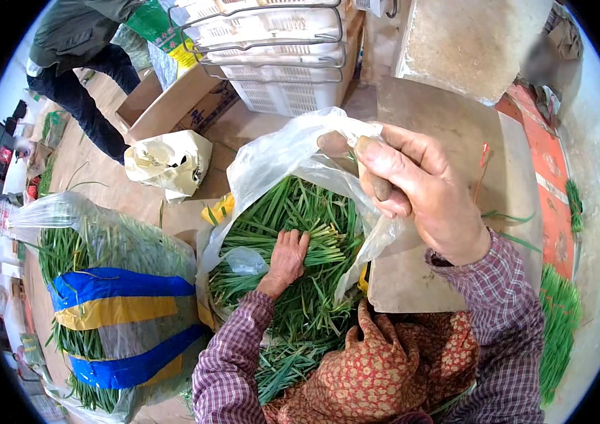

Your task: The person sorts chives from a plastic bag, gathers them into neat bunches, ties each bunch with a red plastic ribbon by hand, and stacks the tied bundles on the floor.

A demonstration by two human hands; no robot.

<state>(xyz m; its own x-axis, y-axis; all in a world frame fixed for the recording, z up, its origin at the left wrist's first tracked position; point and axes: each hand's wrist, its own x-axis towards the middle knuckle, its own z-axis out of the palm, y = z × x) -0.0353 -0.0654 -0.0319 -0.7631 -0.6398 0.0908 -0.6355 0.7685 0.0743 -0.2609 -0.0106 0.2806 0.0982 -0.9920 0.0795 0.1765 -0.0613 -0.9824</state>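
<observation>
A clear plastic bag (271, 152) stands with its mouth wide, packed with chives (278, 205), long flat green leaves with pale cut ends at the right. My right hand (416, 180) pinches the bag's rim between thumb and fingers, lifting it above the far right side. Inside the bag my left hand (287, 260) lies on top of the chives, fingers stretched forward and pressing on the leaves. Left of it sits a second full bag (130, 247) of chives, wrapped with blue and yellow bands.
White stacked crates (278, 78), a cardboard box (172, 102) and a cream bag (167, 161) stand beyond. A cardboard-topped surface (420, 275) is at the right. Loose chives (558, 332) lie farther right. Another person (77, 71) bends at the upper left.
</observation>
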